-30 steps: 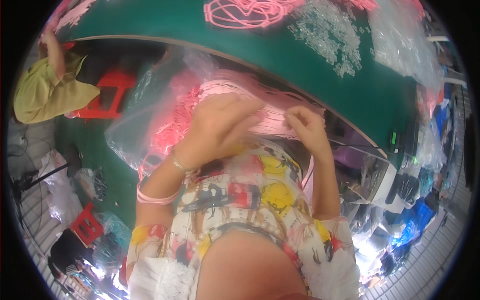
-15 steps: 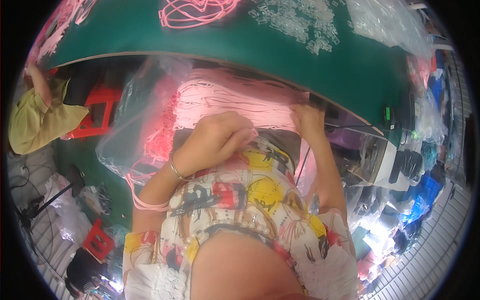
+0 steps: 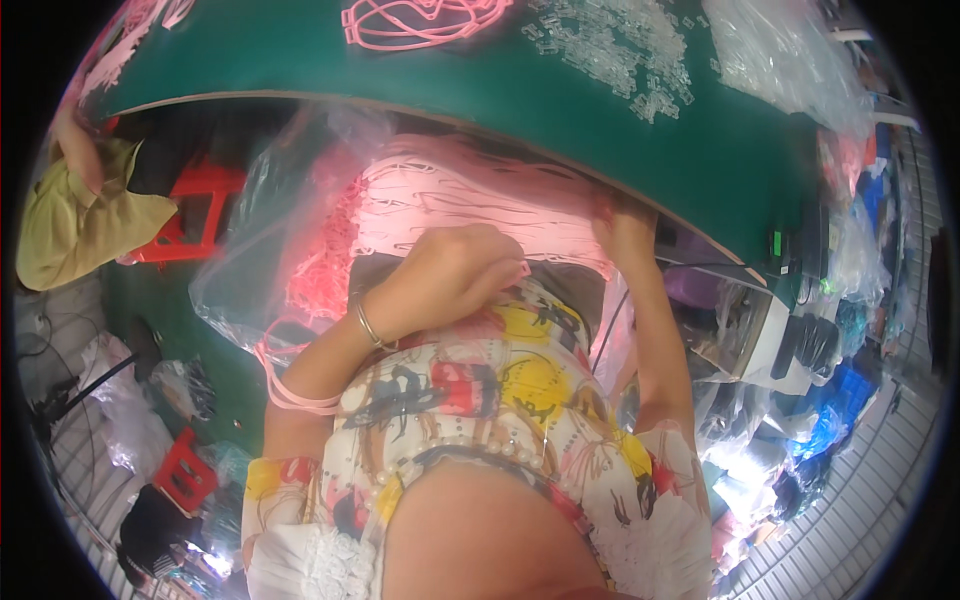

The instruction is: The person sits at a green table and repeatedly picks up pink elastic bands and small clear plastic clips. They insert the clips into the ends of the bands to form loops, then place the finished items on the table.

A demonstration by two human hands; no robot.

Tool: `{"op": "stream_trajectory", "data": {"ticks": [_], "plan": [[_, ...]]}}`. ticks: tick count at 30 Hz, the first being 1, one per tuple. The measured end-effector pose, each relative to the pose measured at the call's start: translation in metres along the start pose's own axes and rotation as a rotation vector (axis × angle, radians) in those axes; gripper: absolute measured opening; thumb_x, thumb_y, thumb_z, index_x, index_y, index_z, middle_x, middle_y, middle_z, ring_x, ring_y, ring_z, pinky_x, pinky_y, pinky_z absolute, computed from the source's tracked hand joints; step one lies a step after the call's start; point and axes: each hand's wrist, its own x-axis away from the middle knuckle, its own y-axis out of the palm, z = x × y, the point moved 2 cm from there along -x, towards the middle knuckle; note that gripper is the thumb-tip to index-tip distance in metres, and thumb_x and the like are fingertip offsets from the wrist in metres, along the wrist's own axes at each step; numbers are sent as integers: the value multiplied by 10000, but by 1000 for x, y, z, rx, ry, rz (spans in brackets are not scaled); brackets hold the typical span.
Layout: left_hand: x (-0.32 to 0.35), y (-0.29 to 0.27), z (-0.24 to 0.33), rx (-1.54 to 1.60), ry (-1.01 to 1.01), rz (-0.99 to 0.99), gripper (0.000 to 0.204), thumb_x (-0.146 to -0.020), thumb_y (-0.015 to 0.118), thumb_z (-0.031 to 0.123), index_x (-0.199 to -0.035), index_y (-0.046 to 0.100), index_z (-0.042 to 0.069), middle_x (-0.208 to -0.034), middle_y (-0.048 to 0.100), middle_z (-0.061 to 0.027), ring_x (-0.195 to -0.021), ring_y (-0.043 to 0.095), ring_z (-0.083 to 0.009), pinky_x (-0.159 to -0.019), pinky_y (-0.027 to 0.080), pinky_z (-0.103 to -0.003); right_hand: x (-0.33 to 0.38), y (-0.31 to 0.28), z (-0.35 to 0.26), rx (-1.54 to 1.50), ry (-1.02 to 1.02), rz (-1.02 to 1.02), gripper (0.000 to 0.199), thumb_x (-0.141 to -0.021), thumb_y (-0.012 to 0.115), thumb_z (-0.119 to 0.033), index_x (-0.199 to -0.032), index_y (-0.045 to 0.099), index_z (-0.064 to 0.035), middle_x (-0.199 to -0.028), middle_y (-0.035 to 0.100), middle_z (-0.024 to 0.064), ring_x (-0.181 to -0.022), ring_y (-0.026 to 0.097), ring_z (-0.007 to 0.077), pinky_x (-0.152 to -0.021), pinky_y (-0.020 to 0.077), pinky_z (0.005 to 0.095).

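Note:
A thick stack of pink straps [image 3: 470, 205] lies across my lap, just under the table edge. My left hand [image 3: 450, 275] is closed in front of the stack, its fingers curled together. A small pink bit shows at its fingertips, but I cannot make out what it is. At the stack's right end my right hand [image 3: 628, 238] has its fingers bent onto the straps, and they are partly in shadow below the table edge. A loop of pink cord [image 3: 285, 390] hangs around my left forearm.
On the green table [image 3: 420, 85] lie coiled pink straps [image 3: 430, 22], many small clear plastic pieces [image 3: 620, 50] and a clear bag [image 3: 780, 60]. Left of my lap is a clear plastic bag [image 3: 250, 270] by pink strands. Another person's arm [image 3: 80, 150] and a red stool [image 3: 200, 215] are farther left.
The view has shifted slightly. My right hand has moved a little up along the stack's end, closer under the table edge. My left hand stays closed in nearly the same place.

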Motion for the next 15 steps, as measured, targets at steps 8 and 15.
{"op": "stream_trajectory", "data": {"ticks": [8, 15], "plan": [[-1, 1, -8, -11, -8, -29, 122, -844, 592, 141, -867, 637, 30, -776, 615, -130, -729, 605, -308, -657, 481, -378, 9, -5, -3, -41, -137, 101, 310, -685, 640, -129, -992, 613, -90, -919, 606, 114, -921, 561, 339, -854, 398, 497], [-7, 13, -10, -43, -47, -163, 126, -853, 585, 152, -872, 644, 42, -926, 623, -131, -758, 611, -301, -686, 486, -375, 19, -40, -22, -509, 126, -144, 236, -765, 647, -91, -995, 605, -57, -711, 563, 55, -651, 567, 157, -631, 459, 306]]}}
